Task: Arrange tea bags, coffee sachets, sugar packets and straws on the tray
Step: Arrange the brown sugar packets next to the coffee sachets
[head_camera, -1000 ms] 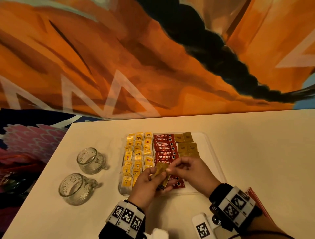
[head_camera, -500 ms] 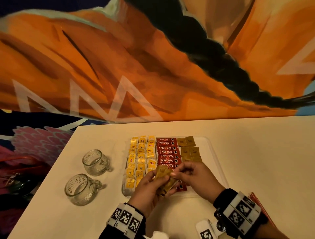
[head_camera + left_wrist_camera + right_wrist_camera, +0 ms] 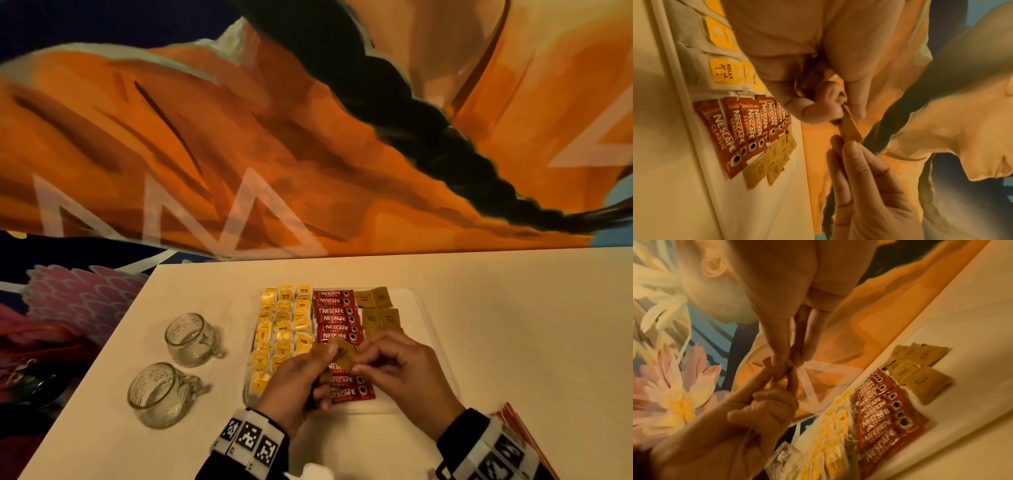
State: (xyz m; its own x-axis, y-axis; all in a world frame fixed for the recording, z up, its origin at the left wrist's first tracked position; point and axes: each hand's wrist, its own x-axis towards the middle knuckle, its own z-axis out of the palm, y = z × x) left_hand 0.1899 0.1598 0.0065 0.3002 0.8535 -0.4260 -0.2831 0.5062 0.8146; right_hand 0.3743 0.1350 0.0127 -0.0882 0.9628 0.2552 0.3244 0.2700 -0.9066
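Observation:
A white tray (image 3: 428, 329) lies on the table with yellow tea bags (image 3: 282, 329) in its left columns. Red coffee sachets (image 3: 339, 320) fill the middle and brown sugar packets (image 3: 376, 310) the right. Above the tray's near end my left hand (image 3: 308, 373) grips a small bunch of brown sugar packets (image 3: 337, 353). My right hand (image 3: 383, 363) pinches one packet of that bunch between thumb and fingers. The left wrist view shows the held packet (image 3: 850, 128) edge-on between my left hand (image 3: 818, 104) and my right hand (image 3: 846, 146). No straws are visible.
Two empty glass cups (image 3: 191, 339) (image 3: 161, 394) stand left of the tray, near the table's left edge. A red stack (image 3: 513, 428) lies at the near right behind my right wrist. A painted wall rises just beyond the table's far edge.
Both hands stayed together over the tray's near end, handling the brown packets. My right fingers have shifted their pinch on the bunch. The head camera tilted up slightly.

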